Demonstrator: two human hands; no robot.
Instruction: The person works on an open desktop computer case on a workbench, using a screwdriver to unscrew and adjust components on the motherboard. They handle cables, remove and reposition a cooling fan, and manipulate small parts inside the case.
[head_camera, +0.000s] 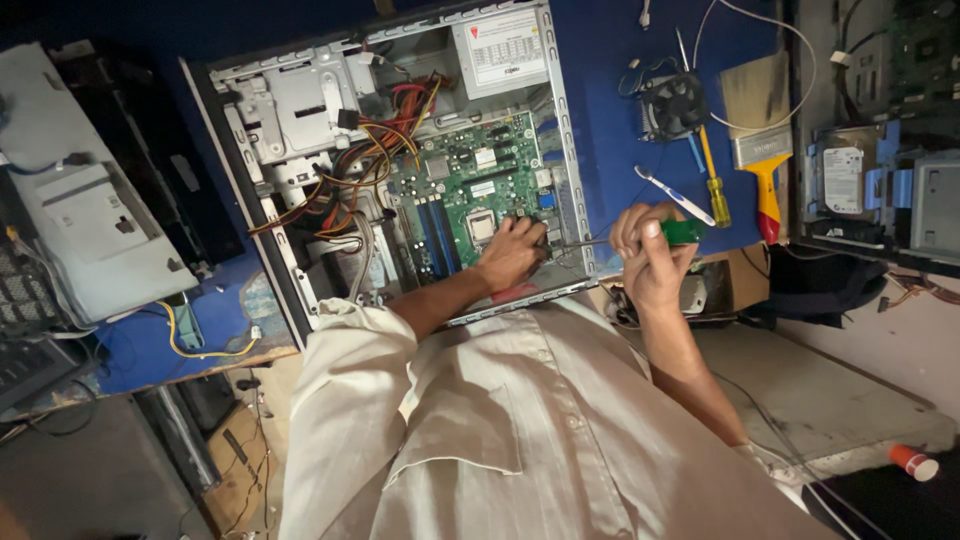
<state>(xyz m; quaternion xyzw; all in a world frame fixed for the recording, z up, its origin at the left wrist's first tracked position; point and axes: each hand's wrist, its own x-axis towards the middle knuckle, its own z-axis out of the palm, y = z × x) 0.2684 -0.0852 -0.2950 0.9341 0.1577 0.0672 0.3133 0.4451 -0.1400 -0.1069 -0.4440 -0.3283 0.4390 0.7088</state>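
Head view: right hand (650, 255) around green-handled screwdriver (683, 231), left hand (512, 252) on motherboard (470, 185).

Paintbrush (762, 150), yellow screwdriver (714, 175), cooler fan (675, 105), hard drive (843, 178), grey side panel (95, 235)

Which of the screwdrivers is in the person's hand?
The green-handled screwdriver, gripped in the right hand with its shaft pointing into the computer case. The yellow-handled screwdriver lies untouched on the blue mat.
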